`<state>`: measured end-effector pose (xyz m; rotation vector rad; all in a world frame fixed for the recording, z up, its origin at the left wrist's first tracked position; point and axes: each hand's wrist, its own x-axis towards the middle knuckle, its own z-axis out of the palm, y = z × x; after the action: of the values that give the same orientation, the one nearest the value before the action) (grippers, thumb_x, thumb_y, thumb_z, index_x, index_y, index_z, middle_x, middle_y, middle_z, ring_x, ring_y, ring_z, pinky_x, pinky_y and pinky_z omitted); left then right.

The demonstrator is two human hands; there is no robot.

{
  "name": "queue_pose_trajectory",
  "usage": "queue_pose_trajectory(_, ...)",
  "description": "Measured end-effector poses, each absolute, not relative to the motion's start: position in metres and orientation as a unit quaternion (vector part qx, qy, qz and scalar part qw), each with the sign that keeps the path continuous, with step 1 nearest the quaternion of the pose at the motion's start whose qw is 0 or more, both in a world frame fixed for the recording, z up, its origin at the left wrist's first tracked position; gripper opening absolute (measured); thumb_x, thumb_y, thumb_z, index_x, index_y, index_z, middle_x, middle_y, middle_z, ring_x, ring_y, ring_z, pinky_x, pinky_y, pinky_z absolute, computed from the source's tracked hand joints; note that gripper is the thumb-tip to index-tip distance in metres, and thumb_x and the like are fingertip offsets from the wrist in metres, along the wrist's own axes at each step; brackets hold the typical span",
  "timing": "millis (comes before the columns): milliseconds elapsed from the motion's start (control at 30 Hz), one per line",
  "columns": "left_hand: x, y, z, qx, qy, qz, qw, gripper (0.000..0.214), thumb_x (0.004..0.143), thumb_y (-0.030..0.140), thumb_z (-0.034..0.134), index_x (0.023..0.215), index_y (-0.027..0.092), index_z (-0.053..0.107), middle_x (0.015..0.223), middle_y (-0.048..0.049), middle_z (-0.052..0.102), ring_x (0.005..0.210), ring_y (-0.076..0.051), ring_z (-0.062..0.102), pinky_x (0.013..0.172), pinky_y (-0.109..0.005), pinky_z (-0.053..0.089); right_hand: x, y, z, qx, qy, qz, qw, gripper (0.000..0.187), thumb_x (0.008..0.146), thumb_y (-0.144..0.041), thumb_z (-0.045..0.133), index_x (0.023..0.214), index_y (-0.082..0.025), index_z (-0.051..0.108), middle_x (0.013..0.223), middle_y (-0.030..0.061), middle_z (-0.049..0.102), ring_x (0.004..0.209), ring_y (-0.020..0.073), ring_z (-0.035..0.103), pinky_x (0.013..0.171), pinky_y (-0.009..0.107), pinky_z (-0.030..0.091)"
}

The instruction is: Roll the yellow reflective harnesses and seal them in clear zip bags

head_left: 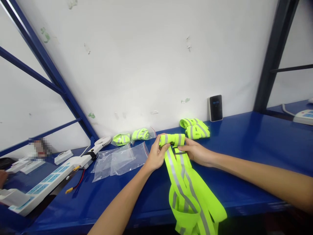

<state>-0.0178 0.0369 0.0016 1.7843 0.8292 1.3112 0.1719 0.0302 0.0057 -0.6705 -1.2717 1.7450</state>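
Note:
A neon yellow reflective strap (182, 169) with silver stripes is stretched between both hands, its upper end folded over into a flat bundle. My left hand (157, 151) pinches the bundle's left end, thumb in front. On the other side, my right hand (193, 150) grips the right end close to a dark buckle. Long loops of the strap hang down past the front edge of the table. Behind the hands, another folded reflective strap (195, 128) lies against the wall. Two more yellow bundles, one a bagged strap (140, 133) and the other a coiled strap (121, 139), lie farther left.
Clear plastic bags (122, 160) lie flat on the blue table (242, 143), left of my hands. A white power strip (52, 178), a small fan (102, 142) and a red-black cable (79, 179) occupy the left side. A black-faced device (215, 108) leans at the wall.

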Motion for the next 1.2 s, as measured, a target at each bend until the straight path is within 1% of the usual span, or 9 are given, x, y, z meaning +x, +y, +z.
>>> queue_pose_trajectory(133,-0.015,0.037,0.001,0.686,0.312,0.512,0.413,0.030,0.087,0.033,0.060,0.112,0.022,0.048,0.090,0.0001,0.057,0.079,-0.014,0.057,0.071,-0.023,0.048,0.174,0.033,-0.001,-0.278,-0.546,0.673,0.415,0.039,0.081,-0.016,0.062,0.118,-0.025,0.057,0.115,0.0036,0.069,0.104,0.0246,0.065,0.098,0.045,0.047)
queue_pose_trajectory(267,-0.013,0.038,0.000,0.672,0.301,0.509,0.446,0.026,0.085,0.032,0.063,0.105,0.021,0.051,0.089,0.0003,0.059,0.079,-0.014,0.058,0.072,-0.023,0.048,0.173,0.033,-0.003,-0.286,-0.520,0.702,0.392,0.038,0.082,-0.017,0.061,0.120,-0.024,0.055,0.115,0.0055,0.068,0.105,0.0251,0.064,0.100,0.047,0.045)
queue_pose_trajectory(433,-0.015,0.040,-0.004,0.631,0.299,0.493,0.518,0.045,0.083,0.035,0.066,0.121,0.023,0.044,0.100,-0.0027,0.063,0.088,-0.017,0.063,0.079,-0.029,0.051,0.171,0.029,-0.002,-0.282,-0.504,0.717,0.392,0.044,0.083,-0.017,0.060,0.124,-0.027,0.049,0.119,0.0048,0.066,0.106,0.0245,0.064,0.098,0.046,0.046)
queue_pose_trajectory(533,-0.015,0.042,-0.006,0.639,0.305,0.485,0.512,0.048,0.083,0.037,0.065,0.124,0.023,0.045,0.105,-0.0040,0.064,0.093,-0.019,0.063,0.083,-0.032,0.050,0.169,0.029,-0.002,-0.271,-0.502,0.708,0.417,0.046,0.082,-0.018,0.062,0.124,-0.027,0.048,0.116,0.0043,0.066,0.105,0.0241,0.065,0.095,0.043,0.048)
queue_pose_trajectory(700,-0.013,0.043,-0.004,0.634,0.312,0.529,0.470,0.047,0.081,0.037,0.068,0.120,0.021,0.047,0.100,-0.0038,0.064,0.095,-0.020,0.062,0.084,-0.031,0.050,0.168,0.026,0.002,-0.271,-0.522,0.668,0.455,0.059,0.082,-0.023,0.065,0.134,-0.032,0.036,0.114,0.0026,0.066,0.097,0.0226,0.067,0.087,0.039,0.053)
queue_pose_trajectory(900,-0.013,0.044,-0.004,0.642,0.300,0.534,0.461,0.039,0.080,0.034,0.068,0.111,0.019,0.051,0.093,-0.0015,0.061,0.084,-0.016,0.060,0.076,-0.026,0.049,0.169,0.023,0.007,-0.250,-0.565,0.640,0.456,0.066,0.080,-0.026,0.067,0.137,-0.033,0.034,0.116,0.0006,0.064,0.102,0.0212,0.064,0.090,0.037,0.051)
queue_pose_trajectory(1033,-0.017,0.047,-0.003,0.665,0.312,0.535,0.417,0.036,0.080,0.032,0.067,0.110,0.020,0.052,0.092,-0.0008,0.059,0.084,-0.016,0.057,0.076,-0.026,0.048,0.170,0.024,0.008,-0.233,-0.560,0.656,0.449,0.052,0.078,-0.026,0.070,0.125,-0.032,0.047,0.108,-0.0008,0.067,0.096,0.0201,0.065,0.086,0.035,0.051)
queue_pose_trajectory(1133,-0.020,0.049,0.001,0.705,0.316,0.532,0.348,0.026,0.082,0.030,0.064,0.104,0.020,0.056,0.095,-0.0024,0.059,0.089,-0.017,0.056,0.079,-0.027,0.046,0.173,0.024,0.013,-0.211,-0.528,0.703,0.427,0.042,0.077,-0.024,0.070,0.116,-0.031,0.054,0.104,-0.0005,0.067,0.095,0.0196,0.064,0.083,0.033,0.051)
queue_pose_trajectory(1200,-0.021,0.049,0.003,0.727,0.310,0.523,0.319,0.018,0.084,0.028,0.061,0.099,0.019,0.058,0.095,-0.0034,0.059,0.089,-0.018,0.055,0.080,-0.027,0.045,0.175,0.024,0.017,-0.187,-0.507,0.741,0.399,0.031,0.083,-0.033,0.064,0.112,-0.028,0.058,0.104,0.0023,0.067,0.096,0.0204,0.064,0.083,0.034,0.050)
